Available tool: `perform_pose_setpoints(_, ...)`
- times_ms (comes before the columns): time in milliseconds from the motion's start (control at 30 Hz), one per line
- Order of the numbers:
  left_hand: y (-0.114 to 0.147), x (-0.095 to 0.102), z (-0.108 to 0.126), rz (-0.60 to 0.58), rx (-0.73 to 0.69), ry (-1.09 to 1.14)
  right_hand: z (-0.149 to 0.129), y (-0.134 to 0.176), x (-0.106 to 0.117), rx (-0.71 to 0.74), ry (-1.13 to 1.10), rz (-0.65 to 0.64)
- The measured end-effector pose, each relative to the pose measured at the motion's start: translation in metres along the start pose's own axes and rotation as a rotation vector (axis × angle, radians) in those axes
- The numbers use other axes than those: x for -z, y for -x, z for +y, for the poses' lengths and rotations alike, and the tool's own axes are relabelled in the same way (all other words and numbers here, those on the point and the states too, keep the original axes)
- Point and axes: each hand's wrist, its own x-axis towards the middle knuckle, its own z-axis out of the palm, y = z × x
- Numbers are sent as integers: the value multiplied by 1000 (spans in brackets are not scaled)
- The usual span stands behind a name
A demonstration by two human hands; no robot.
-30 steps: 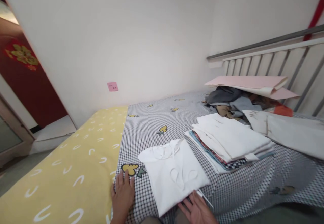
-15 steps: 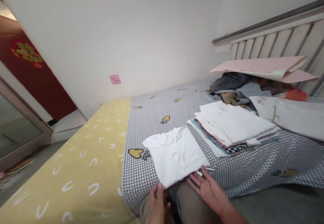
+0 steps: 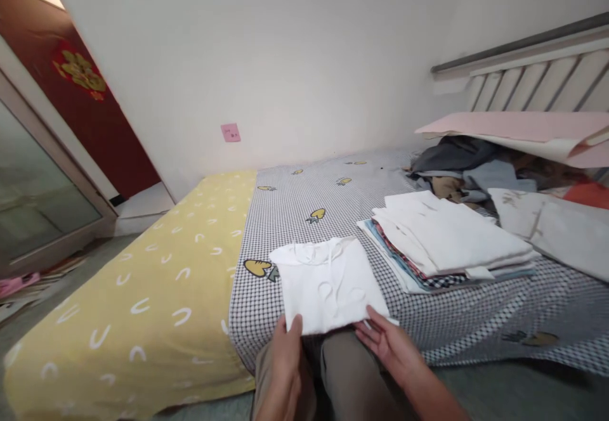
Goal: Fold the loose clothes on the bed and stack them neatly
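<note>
A white folded shirt point(image 3: 328, 288) with a drawstring at its neck lies on the checked side of the bed, its near edge at the mattress edge above my knees. My left hand point(image 3: 288, 345) pinches the near left corner, thumb on top and fingers beneath. At the near right corner my right hand point(image 3: 383, 338) grips the hem, its thumb over the cloth and the fingers under it. Right of the shirt stands a stack of folded clothes point(image 3: 451, 237), mostly white on top, with blue, red and checked layers below.
Another pale folded garment point(image 3: 561, 224) lies right of the stack. Behind it are a heap of dark and grey clothes point(image 3: 451, 161) and a pink sheet point(image 3: 518, 126) near the radiator point(image 3: 533, 88). A yellow cover point(image 3: 190, 269) spreads over the bed's left side.
My left hand has moved up along the shirt's near left corner, and my right hand has closed its fingers more around the hem. The view has shifted slightly left.
</note>
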Motion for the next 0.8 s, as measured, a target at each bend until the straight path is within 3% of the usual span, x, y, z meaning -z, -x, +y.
perform_pose_setpoints(100, 21, 36, -11, 86, -116, -90, 18, 20, 34, -37, 197, -66)
perform_pose_setpoints(167, 34, 58, -25, 128, -145, -137, 25, 25, 63, -15, 301, -13)
perform_pose_setpoints(233, 42, 71, -35, 161, -138, -171, 23, 22, 84, 134, 401, 135)
perform_pose_setpoints(300, 44, 74, -37, 170, -119, -214, 10, 14, 89, 404, 540, 254)
perform_pose_setpoints(367, 42, 71, -33, 151, -103, -249, -8, 7, 72, 689, 730, 238)
perform_pose_setpoints(500, 40, 63, -22, 106, -70, -279, -37, 0, 1, 1112, 1183, 84)
perform_pose_setpoints(567, 44, 63, -23, 97, -46, -268, -43, -2, -30, 1251, 1391, 64)
perform_pose_setpoints(667, 51, 73, -30, 77, 0, -223, -41, -8, -47, 1240, 1710, 32)
perform_pose_setpoints(733, 52, 84, -35, 49, 30, -206, -38, -15, -37, 1107, 1828, 8)
perform_pose_setpoints(800, 49, 98, -38, 29, 46, -223, -34, -23, -16, 985, 1728, 10)
